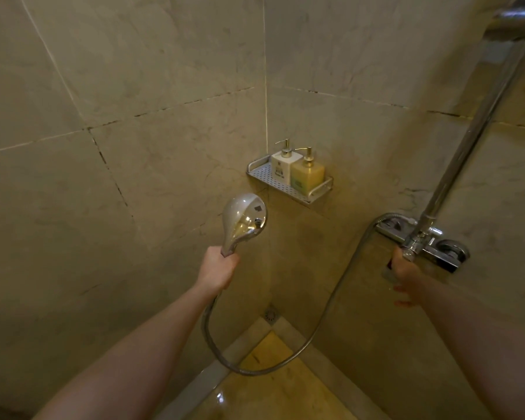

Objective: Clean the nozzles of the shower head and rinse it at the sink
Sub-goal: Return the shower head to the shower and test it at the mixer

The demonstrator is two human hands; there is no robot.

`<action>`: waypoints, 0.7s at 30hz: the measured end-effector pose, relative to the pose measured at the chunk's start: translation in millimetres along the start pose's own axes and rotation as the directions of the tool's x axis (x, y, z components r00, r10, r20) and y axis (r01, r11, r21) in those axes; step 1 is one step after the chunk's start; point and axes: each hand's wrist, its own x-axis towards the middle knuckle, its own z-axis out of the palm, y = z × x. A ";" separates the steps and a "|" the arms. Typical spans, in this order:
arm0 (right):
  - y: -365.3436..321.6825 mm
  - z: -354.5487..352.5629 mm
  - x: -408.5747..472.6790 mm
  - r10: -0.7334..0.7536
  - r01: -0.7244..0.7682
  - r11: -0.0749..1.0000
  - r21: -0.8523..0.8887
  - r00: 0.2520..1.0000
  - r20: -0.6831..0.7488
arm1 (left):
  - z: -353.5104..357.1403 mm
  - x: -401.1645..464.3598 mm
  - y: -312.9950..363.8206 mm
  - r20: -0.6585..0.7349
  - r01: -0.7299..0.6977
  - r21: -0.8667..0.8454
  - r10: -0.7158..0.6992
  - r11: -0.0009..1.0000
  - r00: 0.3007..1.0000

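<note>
A chrome hand shower head (244, 216) stands upright in mid-air with its shiny back toward me, so its nozzle face is hidden. My left hand (217, 269) grips its handle from below. A metal hose (322, 325) loops from the handle down near the floor and up to the chrome mixer valve (434, 242) on the right wall. My right hand (405, 268) reaches up to the valve, its fingers round the lever at the valve's front.
A metal corner shelf (288, 184) holds a white and a yellow pump bottle. A chrome riser pipe (479, 125) climbs to an overhead fitting at the top right. A floor drain (270, 315) sits in the corner. The yellowish floor looks wet.
</note>
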 end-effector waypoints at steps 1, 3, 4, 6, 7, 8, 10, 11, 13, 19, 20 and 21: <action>0.6 -0.8 0.9 0.002 -0.002 1.000 -0.014 1.000 -0.004 | 4.8 -1.1 0.7 0.013 -0.005 0.006 0.005 1.000 1.000; 0.7 -1.6 0.7 0.000 0.000 1.000 -0.026 1.000 -0.002 | 13.4 -3.0 2.1 0.037 -0.010 0.007 0.010 1.000 0.999; 0.3 -1.6 0.0 0.004 -0.004 0.999 -0.039 1.000 0.009 | 17.4 -4.2 3.5 0.047 -0.011 0.008 0.010 1.000 0.999; -0.7 -3.4 -4.5 -0.004 0.006 0.999 -0.047 0.999 0.033 | 26.0 -5.6 7.9 0.071 -0.006 0.001 0.006 1.000 0.997; -0.3 -4.0 -5.1 -0.007 0.008 1.000 -0.028 0.999 0.034 | 30.6 -7.2 12.5 0.085 -0.002 -0.011 0.003 1.000 0.996; -0.2 -4.4 -8.3 0.000 0.000 1.000 -0.007 0.999 0.040 | 34.8 -9.5 18.3 0.096 -0.002 -0.026 0.004 1.000 0.995; 0.2 -2.8 -18.1 0.022 -0.029 0.998 0.057 0.993 0.118 | 43.9 -14.3 30.8 0.132 -0.021 -0.059 0.028 0.998 0.991; 1.6 -1.0 -25.7 0.024 -0.042 0.995 0.093 0.983 0.181 | 49.0 -16.5 36.5 0.160 -0.039 -0.074 0.050 0.996 0.986; 4.6 5.6 -53.2 -0.064 0.038 0.995 0.097 0.955 0.289 | 60.6 -21.9 50.1 0.219 -0.087 -0.120 0.112 0.989 0.969; -3.6 25.0 -153.7 -0.540 0.531 0.836 0.138 0.752 0.377 | 111.9 -43.6 108.6 0.319 -0.229 -0.348 0.344 0.909 0.883; -6.4 20.9 -162.4 -0.580 0.568 0.810 0.145 0.737 0.347 | 119.9 -47.7 117.1 0.328 -0.250 -0.362 0.374 0.898 0.867; -8.2 13.8 -167.8 -0.613 0.606 0.785 0.129 0.728 0.306 | 128.3 -50.7 124.2 0.347 -0.263 -0.366 0.393 0.893 0.851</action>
